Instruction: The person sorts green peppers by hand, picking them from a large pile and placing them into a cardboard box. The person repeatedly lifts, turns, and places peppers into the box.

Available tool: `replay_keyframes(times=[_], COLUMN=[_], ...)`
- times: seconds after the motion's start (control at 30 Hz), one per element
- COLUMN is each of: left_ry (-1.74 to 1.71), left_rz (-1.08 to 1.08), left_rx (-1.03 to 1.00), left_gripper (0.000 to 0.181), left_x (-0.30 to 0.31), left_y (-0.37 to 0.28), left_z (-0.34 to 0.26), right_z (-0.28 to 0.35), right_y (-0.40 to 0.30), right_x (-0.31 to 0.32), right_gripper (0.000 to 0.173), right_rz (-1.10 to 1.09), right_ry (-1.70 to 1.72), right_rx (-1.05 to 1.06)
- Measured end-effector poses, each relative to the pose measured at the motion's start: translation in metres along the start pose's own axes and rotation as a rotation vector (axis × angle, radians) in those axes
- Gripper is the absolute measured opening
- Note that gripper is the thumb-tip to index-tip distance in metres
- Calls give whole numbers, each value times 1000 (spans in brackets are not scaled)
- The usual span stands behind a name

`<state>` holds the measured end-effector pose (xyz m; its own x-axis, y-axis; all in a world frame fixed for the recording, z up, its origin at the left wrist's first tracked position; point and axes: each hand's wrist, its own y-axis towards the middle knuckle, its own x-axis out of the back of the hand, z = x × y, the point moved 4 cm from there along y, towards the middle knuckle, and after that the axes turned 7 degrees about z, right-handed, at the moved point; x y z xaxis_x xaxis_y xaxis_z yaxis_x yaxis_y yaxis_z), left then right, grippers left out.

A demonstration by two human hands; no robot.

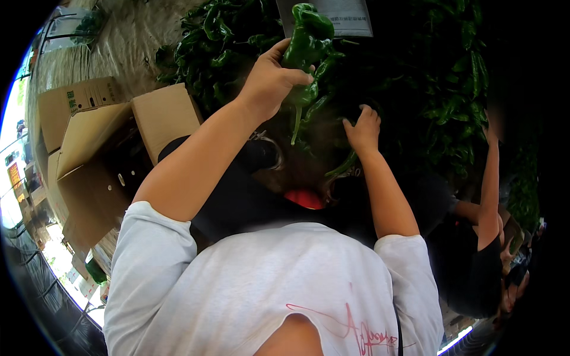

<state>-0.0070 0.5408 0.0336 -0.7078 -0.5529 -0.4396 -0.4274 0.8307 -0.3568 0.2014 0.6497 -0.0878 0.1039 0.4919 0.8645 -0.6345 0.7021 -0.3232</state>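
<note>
My left hand (276, 82) grips a large, glossy green pepper (307, 49), its thumb across the near side. The pepper's stem end points back toward me. Lower and to the right, my right hand (365, 129) reaches over the dark part of the pile with thumb and fingers apart and nothing seen in it. Whether its fingertips touch a pepper is lost in shadow. A long green pepper (344, 165) lies just below that hand, close to my shoe. The heap of green peppers (209, 53) spreads out beyond both hands.
To my left stands an open cardboard box (95, 142) with raised flaps. A printed sheet (347, 20) lies at the heap's far side. On the right, a person in black (472, 267) extends an arm toward more peppers (454, 111). Something red (305, 198) sits between my legs.
</note>
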Motion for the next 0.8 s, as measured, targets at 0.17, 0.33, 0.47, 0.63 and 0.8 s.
replay_keyframes(times=[0.17,0.33,0.47,0.63,0.8], left_ry=[83,89,224,445,927], left_rz=[-70,-152,-147,496,955], left_rx=[38,56,136,114,-281], left_gripper=[44,39,34,67,84], left_x=[-2,10,-8,-84,-129], left_y=[4,1,-2,-41,-83], left_z=[-5,-5,-1,18,37], right_z=[-90,-60,-26,52,34], right_y=[6,16,-4,-53,-126], right_x=[-98,-17,80,136,150], right_gripper=[56,42,26,63,99], right_rz=[585,305,104,233,66], right_ry=[-95,244,1215,1686,1675], right_rx=[-352,-431,-316,132,224])
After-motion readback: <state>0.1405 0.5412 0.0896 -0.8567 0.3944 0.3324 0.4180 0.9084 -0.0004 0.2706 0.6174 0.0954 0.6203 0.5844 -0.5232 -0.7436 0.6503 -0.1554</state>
